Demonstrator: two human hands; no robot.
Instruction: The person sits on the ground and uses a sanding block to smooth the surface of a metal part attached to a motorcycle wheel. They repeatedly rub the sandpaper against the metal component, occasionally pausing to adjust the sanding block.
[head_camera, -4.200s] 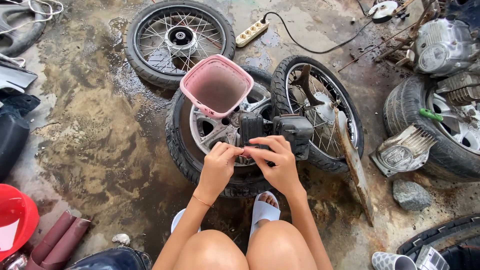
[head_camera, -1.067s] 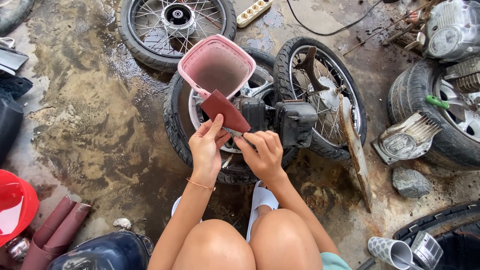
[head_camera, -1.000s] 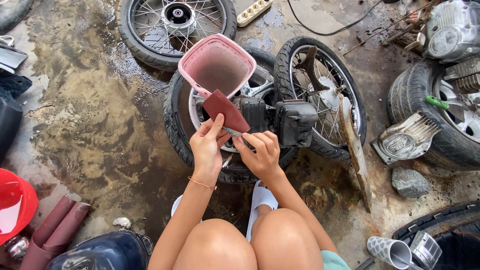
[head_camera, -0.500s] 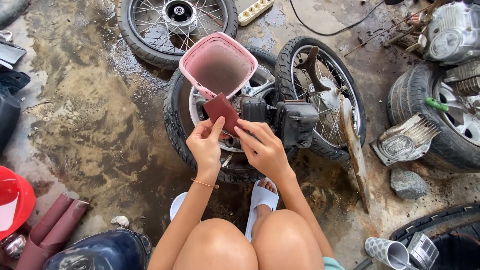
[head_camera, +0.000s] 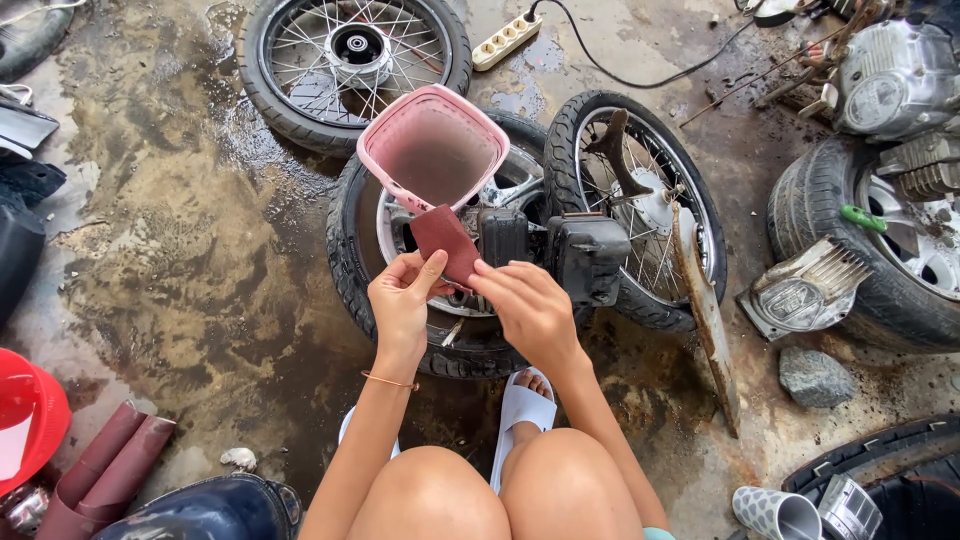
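Note:
My left hand (head_camera: 402, 303) and my right hand (head_camera: 528, 308) both pinch a dark red sheet of sandpaper (head_camera: 445, 241), held above a black tyre with a cast wheel (head_camera: 352, 265) lying flat on the ground. A pink square plastic container (head_camera: 432, 146) of murky water rests on that wheel, just behind the sandpaper. A black boxy metal part (head_camera: 585, 258) sits on the wheel to the right of my right hand. My knees and a white sandal (head_camera: 522, 410) show below.
A spoked wheel (head_camera: 352, 58) lies at the back, another spoked wheel (head_camera: 640, 200) to the right. A power strip (head_camera: 508, 38), engine parts (head_camera: 895, 75), a stone (head_camera: 815, 375), sandpaper rolls (head_camera: 105, 470) and a red bowl (head_camera: 30, 420) surround me on wet concrete.
A red sandpaper sheet has come into my hands since the earliest frame. In the last second both hands have drawn it slightly lower and closer together over the wheel.

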